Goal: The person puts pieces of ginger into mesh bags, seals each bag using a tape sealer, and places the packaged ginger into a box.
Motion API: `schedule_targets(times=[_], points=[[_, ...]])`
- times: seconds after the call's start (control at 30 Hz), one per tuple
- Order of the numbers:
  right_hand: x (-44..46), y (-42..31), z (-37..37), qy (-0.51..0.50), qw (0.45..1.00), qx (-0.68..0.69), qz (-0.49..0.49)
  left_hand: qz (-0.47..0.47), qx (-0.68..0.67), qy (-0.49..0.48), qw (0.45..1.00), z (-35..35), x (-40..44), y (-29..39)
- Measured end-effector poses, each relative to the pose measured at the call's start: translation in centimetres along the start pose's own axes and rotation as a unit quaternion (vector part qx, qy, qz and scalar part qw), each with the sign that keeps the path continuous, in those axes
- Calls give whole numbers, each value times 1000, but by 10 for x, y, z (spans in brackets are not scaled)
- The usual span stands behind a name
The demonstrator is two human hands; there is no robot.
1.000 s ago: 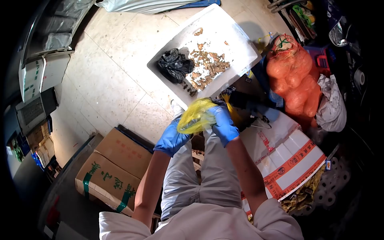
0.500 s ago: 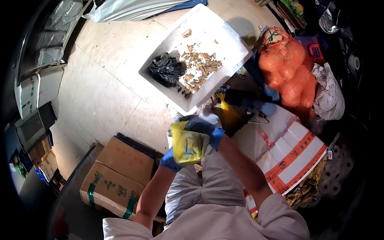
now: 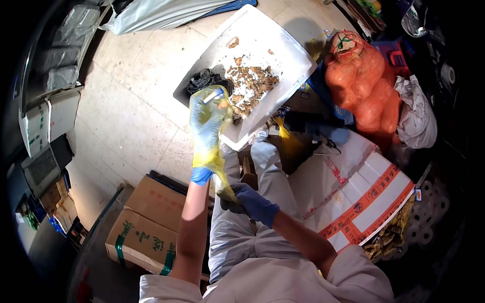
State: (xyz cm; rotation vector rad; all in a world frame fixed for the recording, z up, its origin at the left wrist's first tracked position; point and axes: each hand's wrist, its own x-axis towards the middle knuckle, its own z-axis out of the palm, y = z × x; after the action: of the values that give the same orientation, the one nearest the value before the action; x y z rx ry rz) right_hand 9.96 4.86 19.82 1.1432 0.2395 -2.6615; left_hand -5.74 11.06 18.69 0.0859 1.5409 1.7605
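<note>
My left hand (image 3: pixel 206 132), in a blue glove, is pushed inside a yellow mesh bag (image 3: pixel 216 169) and raised in front of the white foam box (image 3: pixel 184 88). The netting is stretched wide over the hand, whose fingers look extended under it. A small blue-and-white label shows near the bag's top. Lower down, my right hand (image 3: pixel 247 201), gloved in darker blue, is closed on the mouth end of the bag near my left wrist. In the box, brown root-like pieces (image 3: pixel 252 83) are scattered beside a black plastic bag (image 3: pixel 204 80), partly hidden behind the mesh.
Cardboard boxes (image 3: pixel 146 217) with green tape stand at the left. On the right are a flattened white-and-red carton (image 3: pixel 353 202), a large orange mesh sack (image 3: pixel 361 96) and a white plastic bag (image 3: pixel 417 113). Shelving (image 3: pixel 60 55) lines the far left.
My left hand has gone into the yellow mesh bag and moved up and left, stretching it open. My right hand has dropped lower, holding the bag's end.
</note>
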Motion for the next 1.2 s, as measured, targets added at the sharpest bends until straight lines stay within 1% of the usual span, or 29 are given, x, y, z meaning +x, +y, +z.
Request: schedule_targets(times=[0.07,0.13,0.17,0.2,0.27,0.3,0.37,0.4,0.43,0.47,0.53,0.6,0.67,0.7,0.73,0.77,0.8,0.83,0.87,0.9,0.93,0.97,1.0,1.03,1.07,1.1,1.13,1.17,1.2], points=[[-6,0,-5,-11,1000,-3,20,-2,-29,7,1000,-11,7,-8],[-11,0,-6,51,993,-108,3,21,35,30,999,-23,12,-19],[-10,-2,-4,115,971,-202,-48,7,77,44,996,-29,11,-21],[-4,-5,-4,204,857,-363,-305,5,78,44,996,-34,13,-24],[-5,-34,1,259,776,-409,-404,-40,64,83,994,-41,17,-29],[-3,-47,7,260,776,-410,-403,-45,53,76,995,-40,14,-30],[9,-63,23,183,746,-451,-455,-44,30,77,996,-27,4,-35],[17,-62,23,143,707,-531,-444,-44,7,77,996,-22,1,-37],[21,-54,23,138,681,-576,-431,-57,-37,47,997,-30,4,-46],[21,-46,23,132,653,-620,-416,-67,-10,37,997,-30,2,-36],[12,-47,28,30,593,-668,-448,-63,42,26,997,-56,6,-47],[9,-44,20,4,583,-665,-466,-76,8,57,996,-54,4,-47],[7,-46,10,-80,566,-685,-452,-138,82,24,987,-66,7,-56],[12,-46,1,-53,514,-731,-447,-179,79,45,980,-75,9,-62],[19,-59,-15,-21,532,-709,-462,-181,79,44,979,-83,11,-72],[41,-61,-48,50,554,-701,-447,-111,105,-1,988,-91,12,-85],[50,-90,-67,130,611,-665,-410,-142,19,-13,990,-97,11,-91],[88,-97,-113,200,657,-570,-452,-174,-64,-19,982,-103,10,-98],[124,-123,-163,207,442,-678,-550,-179,-85,-23,980,-104,9,-106],[144,-147,-198,251,447,-701,-495,-181,-113,15,977,-96,7,-112],[173,-177,-231,332,733,-524,-278,-143,-64,-28,987,-110,9,-134],[212,-198,-279,401,637,-617,-229,-172,-198,-10,965,-116,14,-151],[238,-224,-311,389,584,-684,-200,-201,-327,10,924,-122,17,-168],[272,-245,-352,401,542,-724,-150,-256,-487,89,830,-127,24,-178],[299,-254,-386,410,496,-759,-97,-284,-623,189,704,-132,31,-187],[309,-260,-392,423,476,-764,-98,-265,-438,182,840,-139,39,-203],[319,-272,-396,436,453,-771,-102,-240,-324,126,906,-147,47,-218],[333,-278,-403,437,438,-780,-93,-205,-203,81,954,-153,57,-231],[351,-280,-424,436,425,-789,-82,-207,-202,89,953,-156,63,-239]])
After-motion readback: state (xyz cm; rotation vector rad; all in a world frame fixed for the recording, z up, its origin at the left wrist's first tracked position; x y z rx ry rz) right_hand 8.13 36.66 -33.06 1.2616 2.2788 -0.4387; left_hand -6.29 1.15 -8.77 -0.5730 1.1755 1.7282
